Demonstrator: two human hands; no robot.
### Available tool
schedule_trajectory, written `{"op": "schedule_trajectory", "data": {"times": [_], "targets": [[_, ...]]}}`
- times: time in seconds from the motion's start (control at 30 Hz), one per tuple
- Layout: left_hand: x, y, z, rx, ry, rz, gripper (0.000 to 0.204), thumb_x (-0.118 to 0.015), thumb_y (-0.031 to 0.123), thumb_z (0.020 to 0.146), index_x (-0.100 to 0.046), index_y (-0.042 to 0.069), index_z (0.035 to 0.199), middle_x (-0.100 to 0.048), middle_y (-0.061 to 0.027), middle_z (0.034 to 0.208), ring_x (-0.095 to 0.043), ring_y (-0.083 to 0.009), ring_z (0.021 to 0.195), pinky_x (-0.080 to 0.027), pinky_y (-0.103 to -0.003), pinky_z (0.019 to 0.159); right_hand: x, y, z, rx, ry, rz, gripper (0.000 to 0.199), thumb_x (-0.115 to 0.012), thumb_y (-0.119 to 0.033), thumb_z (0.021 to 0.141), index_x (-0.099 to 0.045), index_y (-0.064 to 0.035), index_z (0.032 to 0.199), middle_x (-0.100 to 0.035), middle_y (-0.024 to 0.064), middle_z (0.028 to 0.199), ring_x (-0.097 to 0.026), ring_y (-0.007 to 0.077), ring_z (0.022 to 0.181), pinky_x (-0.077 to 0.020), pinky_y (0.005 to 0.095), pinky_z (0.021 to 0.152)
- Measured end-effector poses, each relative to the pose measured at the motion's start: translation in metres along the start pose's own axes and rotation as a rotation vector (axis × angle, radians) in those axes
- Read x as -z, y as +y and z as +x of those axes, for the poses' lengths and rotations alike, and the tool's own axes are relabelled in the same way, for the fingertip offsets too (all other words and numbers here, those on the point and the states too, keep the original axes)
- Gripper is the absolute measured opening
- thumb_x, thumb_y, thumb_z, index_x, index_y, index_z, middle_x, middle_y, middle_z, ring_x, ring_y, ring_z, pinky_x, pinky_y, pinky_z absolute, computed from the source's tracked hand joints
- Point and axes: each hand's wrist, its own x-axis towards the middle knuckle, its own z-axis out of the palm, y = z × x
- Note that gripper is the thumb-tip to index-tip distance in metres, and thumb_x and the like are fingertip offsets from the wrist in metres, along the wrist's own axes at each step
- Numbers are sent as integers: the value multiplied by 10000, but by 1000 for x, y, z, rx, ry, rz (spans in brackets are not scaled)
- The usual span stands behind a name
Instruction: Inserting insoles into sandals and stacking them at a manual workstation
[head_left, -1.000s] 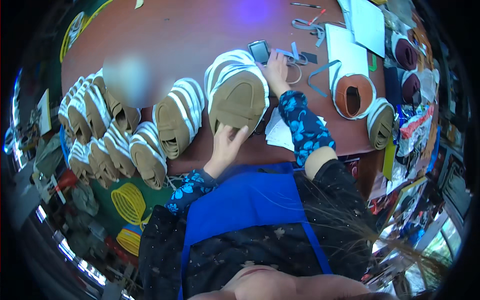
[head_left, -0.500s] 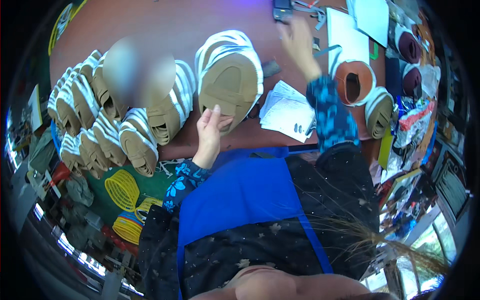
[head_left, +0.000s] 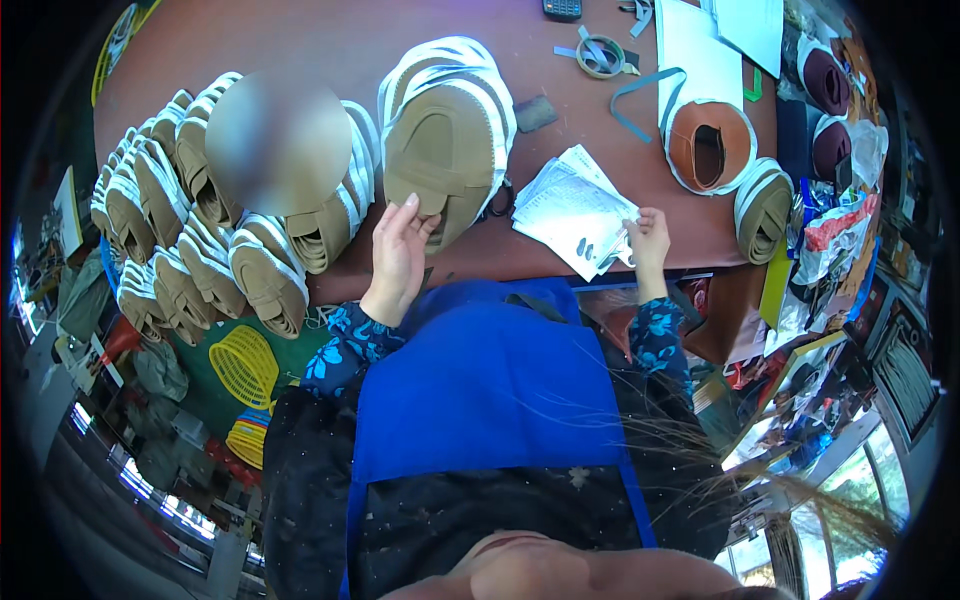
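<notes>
A stack of brown shoe uppers with white edging stands on the table in front of me. My left hand is at its near end, fingers closed on the brown edge of the top upper. Right of the stack lies a fanned pile of printed paper slips. At the pile's right corner, my right hand pinches the edge of the slips. A dark scissor-like handle shows partly between stack and slips.
More bundled uppers crowd the table's left side, partly behind a blurred round patch. A tape roll, a calculator, a brown roll and another upper bundle lie farther right. Yellow baskets stand below the left edge.
My right hand has come back from the calculator at the far edge to the paper slips and grips their corner. My left hand stays at the stack, shifted slightly left in view.
</notes>
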Motion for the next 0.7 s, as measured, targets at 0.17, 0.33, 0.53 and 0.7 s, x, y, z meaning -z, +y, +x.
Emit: {"op": "schedule_trajectory", "data": {"times": [0.17, 0.33, 0.53, 0.7], "targets": [[26, -5, -16, 2, -28, -244, 469, -491, 341, 1100, -510, 44, 1462, -609, -118, 1444, -545, -303, 1361, -417, -471, 1161, 17, -16, 12, -132, -245, 33, 521, -875, -60, 773, -610, -29, 1221, -661, 73, 946, -667, 137, 783, -572, 288, 693], [61, 9, -26, 21, -148, -642, 474, -570, 326, 1086, -530, 26, 1451, -601, -115, 1460, -520, -278, 1391, -367, -477, 1215, 17, 1, 15, -201, -169, 294, 488, -813, 56, 794, -615, -34, 1231, -667, 61, 942, -658, 131, 768, -556, 280, 658], [76, 6, -53, -53, -14, -109, 491, -687, 30, 967, -539, 27, 1436, -648, -94, 1369, -618, -226, 1282, -489, -413, 1132, 59, -26, 62, 475, 201, -426, 333, -748, -46, 863, -675, -23, 1187, -701, 171, 1042, -671, 404, 1003, -520, 471, 899], [35, -27, -55, -178, -7, 390, 391, -819, -1, 858, -673, 17, 1220, -735, -49, 1079, -695, -126, 968, -584, -311, 871, -41, -162, 23, 277, -433, 577, 351, -709, -121, 990, -675, -46, 1332, -746, 100, 1174, -696, 176, 1050, -554, 330, 929]]}}
